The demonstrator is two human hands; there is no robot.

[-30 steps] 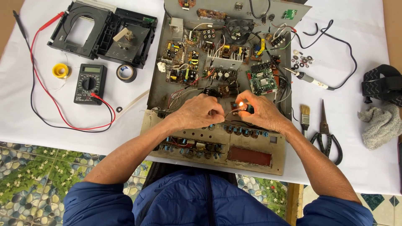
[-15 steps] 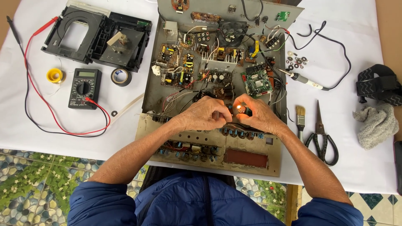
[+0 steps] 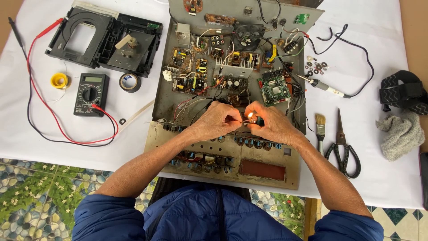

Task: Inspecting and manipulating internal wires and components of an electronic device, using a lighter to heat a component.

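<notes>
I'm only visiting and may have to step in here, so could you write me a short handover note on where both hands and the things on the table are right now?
Left hand: fingers pinched on something small at the flame, too small to name.
Right hand: closed round a small dark lighter, mostly hidden; its small flame burns between the two hands.
Both hands are over the opened amplifier chassis, circuit boards exposed.
Right of it: soldering iron, small brush, scissors, grey cloth.
Left of it: multimeter with red lead, tape roll, yellow solder spool, black disc tray.
Done: cover off. Left: cannot tell.
</notes>
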